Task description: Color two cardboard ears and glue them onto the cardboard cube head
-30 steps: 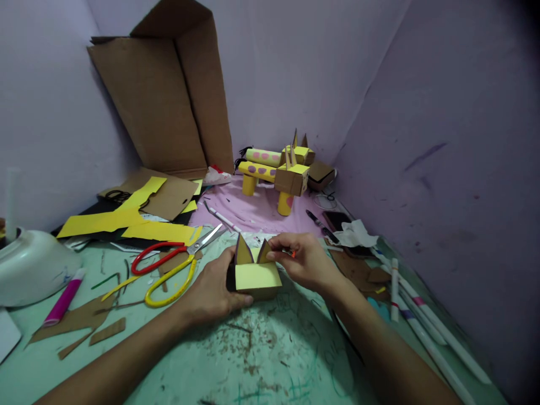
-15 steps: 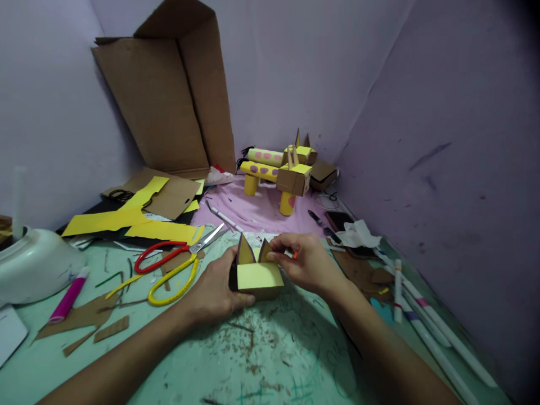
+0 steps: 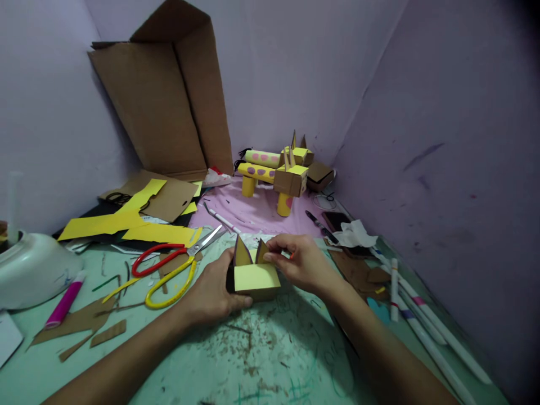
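Note:
A small cardboard box [image 3: 257, 278] with yellow paper on top sits on the green table in front of me. Two pointed ears stand up from it, brown-edged and yellowish: the left ear [image 3: 242, 252] and the right ear [image 3: 262, 252]. Wrapped around the box's left side is my left hand [image 3: 215, 286], its thumb along the near face. My right hand [image 3: 297, 260] pinches the right ear between thumb and fingers. Something small and orange-red shows by the right fingers, too small to name. Scissors [image 3: 194, 254] with red and yellow handles lie left of my left hand.
Behind stand two yellow cardboard-and-paper animals [image 3: 291, 181] on pink cloth. A large cardboard box [image 3: 147, 101] leans at the back left. Yellow paper [image 3: 101, 225], a magenta tube [image 3: 65, 301] and cardboard scraps lie left. Markers [image 3: 394, 289] and a phone [image 3: 336, 220] lie right.
The whole view has shifted slightly, so everything sits a little further left. Both hands keep their hold on the box and its right ear.

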`<state>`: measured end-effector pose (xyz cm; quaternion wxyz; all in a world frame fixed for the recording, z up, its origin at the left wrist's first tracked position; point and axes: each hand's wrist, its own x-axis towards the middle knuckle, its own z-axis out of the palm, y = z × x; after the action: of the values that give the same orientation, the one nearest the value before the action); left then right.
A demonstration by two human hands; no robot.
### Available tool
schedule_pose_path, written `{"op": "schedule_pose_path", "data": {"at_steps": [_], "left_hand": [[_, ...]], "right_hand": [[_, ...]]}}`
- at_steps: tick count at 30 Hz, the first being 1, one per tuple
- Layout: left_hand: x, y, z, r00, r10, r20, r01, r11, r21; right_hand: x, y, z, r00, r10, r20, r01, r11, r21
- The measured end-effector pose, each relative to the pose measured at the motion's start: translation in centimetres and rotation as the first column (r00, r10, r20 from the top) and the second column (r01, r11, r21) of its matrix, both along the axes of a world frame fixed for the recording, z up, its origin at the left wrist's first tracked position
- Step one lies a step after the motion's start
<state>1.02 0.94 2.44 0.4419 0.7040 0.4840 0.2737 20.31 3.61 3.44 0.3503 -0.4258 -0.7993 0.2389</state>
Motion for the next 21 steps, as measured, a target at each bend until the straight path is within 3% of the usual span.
{"op": "schedule_pose_path", "data": {"at_steps": [8,13,17,21], "left_hand": [[0.0,0.0,0.1,1.000,0.006,-0.008,-0.006,1.000,0.004],[0.1,0.1,0.0,0.997,-0.018,0.068,0.021,0.999,-0.034],[-0.1,0.0,0.1,0.998,-0.033,0.055,0.037,0.998,-0.058],[-0.1,0.0,0.2,0.998,-0.026,0.053,0.029,0.997,-0.067]], "right_hand": [[0.3,0.0,-0.2,0.998,-0.001,-0.057,0.000,1.000,-0.010],[0.9,0.2,0.1,0.974,-0.057,-0.219,0.037,0.995,-0.096],[1.2,0.5,0.3,0.960,-0.146,-0.239,0.095,0.973,-0.213],[0.8,0.4,0.2,0.961,-0.125,-0.247,0.062,0.967,-0.247]]}}
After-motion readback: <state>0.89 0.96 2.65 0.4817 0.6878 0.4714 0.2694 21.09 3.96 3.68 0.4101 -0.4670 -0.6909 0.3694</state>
